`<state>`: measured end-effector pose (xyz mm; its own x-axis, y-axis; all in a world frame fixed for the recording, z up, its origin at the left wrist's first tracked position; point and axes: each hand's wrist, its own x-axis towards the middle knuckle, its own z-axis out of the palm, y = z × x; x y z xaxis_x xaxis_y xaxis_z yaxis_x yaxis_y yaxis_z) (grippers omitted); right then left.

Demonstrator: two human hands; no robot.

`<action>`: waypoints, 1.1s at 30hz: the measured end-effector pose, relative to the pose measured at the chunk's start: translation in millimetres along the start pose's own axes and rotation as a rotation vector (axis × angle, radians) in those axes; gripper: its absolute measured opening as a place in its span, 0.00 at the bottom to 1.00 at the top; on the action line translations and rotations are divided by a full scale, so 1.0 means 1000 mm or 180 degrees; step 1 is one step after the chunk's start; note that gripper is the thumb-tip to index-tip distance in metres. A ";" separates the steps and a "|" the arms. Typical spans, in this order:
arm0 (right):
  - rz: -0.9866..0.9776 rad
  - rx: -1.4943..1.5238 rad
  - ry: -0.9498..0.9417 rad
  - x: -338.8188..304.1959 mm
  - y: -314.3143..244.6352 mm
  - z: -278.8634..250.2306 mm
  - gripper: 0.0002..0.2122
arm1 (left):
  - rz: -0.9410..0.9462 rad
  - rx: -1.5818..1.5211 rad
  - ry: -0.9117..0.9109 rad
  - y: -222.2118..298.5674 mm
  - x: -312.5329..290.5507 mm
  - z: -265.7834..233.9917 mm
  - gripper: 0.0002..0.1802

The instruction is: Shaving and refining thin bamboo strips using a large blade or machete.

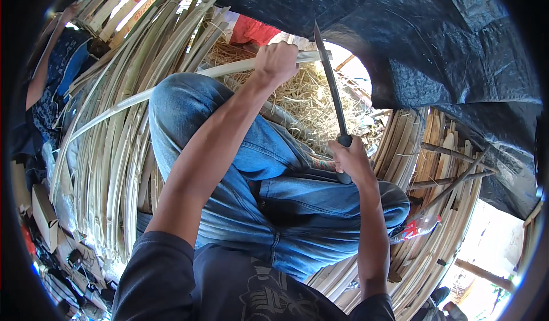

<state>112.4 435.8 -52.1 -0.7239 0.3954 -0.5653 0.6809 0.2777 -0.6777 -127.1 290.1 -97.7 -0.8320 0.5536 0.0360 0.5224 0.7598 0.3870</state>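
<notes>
My left hand (277, 61) is closed in a fist around a long pale bamboo strip (123, 104), which runs back over my bent left knee and far off to the left. The strip's short end (311, 56) sticks out to the right of the fist. My right hand (353, 159) grips the black handle of a long, narrow machete (333, 89), its dark blade pointing up and away. Near its tip the blade crosses the strip's end in view; whether they touch I cannot tell. My jeans-clad legs (269, 149) are folded beneath both hands.
Many split bamboo strips (117, 172) lie stacked at left, with more bundles (452, 206) at right. Shavings (306, 103) cover the ground ahead. A black tarp (434, 52) hangs at upper right. A plastic bottle (420, 228) lies by my right knee. Another person (51, 86) is at far left.
</notes>
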 end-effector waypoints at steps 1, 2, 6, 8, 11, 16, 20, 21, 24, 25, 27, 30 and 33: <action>0.0059 0.0062 -0.0063 -0.002 -0.003 0.000 0.11 | 0.0032 -0.0009 -0.0041 0.000 -0.004 0.000 0.08; 0.0099 0.0114 -0.0118 -0.001 -0.007 -0.002 0.12 | 0.0065 -0.0022 -0.0060 0.001 -0.004 0.001 0.08; -0.0137 0.0206 -0.0123 0.024 -0.006 0.004 0.15 | 0.0071 -0.0170 0.0031 0.009 -0.007 0.008 0.10; -0.0099 0.0195 -0.0148 0.035 -0.013 0.005 0.13 | 0.0159 -0.0160 0.0094 0.009 -0.009 0.008 0.09; 0.0029 0.0390 -0.0171 0.040 -0.032 0.002 0.10 | 0.0344 -0.0184 0.0153 0.008 -0.010 0.014 0.10; 0.0127 0.0135 -0.0135 0.066 -0.047 0.000 0.12 | 0.0400 -0.0184 0.0077 0.010 -0.012 0.015 0.11; 0.0151 0.0248 -0.0190 0.088 -0.065 0.006 0.12 | 0.0450 -0.0209 -0.0006 0.012 -0.015 0.018 0.10; 0.0150 0.0253 -0.0160 0.091 -0.069 0.003 0.12 | 0.0451 -0.0210 -0.0005 0.013 -0.015 0.017 0.10; -0.0064 0.0048 -0.0114 0.090 -0.074 0.007 0.12 | 0.0258 -0.0313 0.0031 0.011 -0.015 0.015 0.09; -0.0158 0.0017 -0.0035 0.086 -0.072 0.009 0.12 | 0.0175 -0.0348 -0.0173 0.010 -0.013 0.014 0.09; -0.0073 0.0253 -0.0095 0.080 -0.064 0.012 0.13 | 0.0078 -0.0377 -0.0367 0.010 -0.013 0.013 0.09; -0.0063 0.0190 -0.0124 0.059 -0.048 0.012 0.12 | 0.0091 -0.0427 -0.0390 0.010 -0.013 0.009 0.10; -0.0001 0.0222 -0.0225 0.020 -0.034 0.010 0.11 | 0.0002 -0.0378 -0.0330 0.003 -0.007 0.005 0.12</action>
<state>73.5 425.6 -45.1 -0.7319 0.3317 -0.5952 0.6730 0.2153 -0.7076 -118.9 290.1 -101.0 -0.8047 0.5910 -0.0564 0.4921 0.7171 0.4935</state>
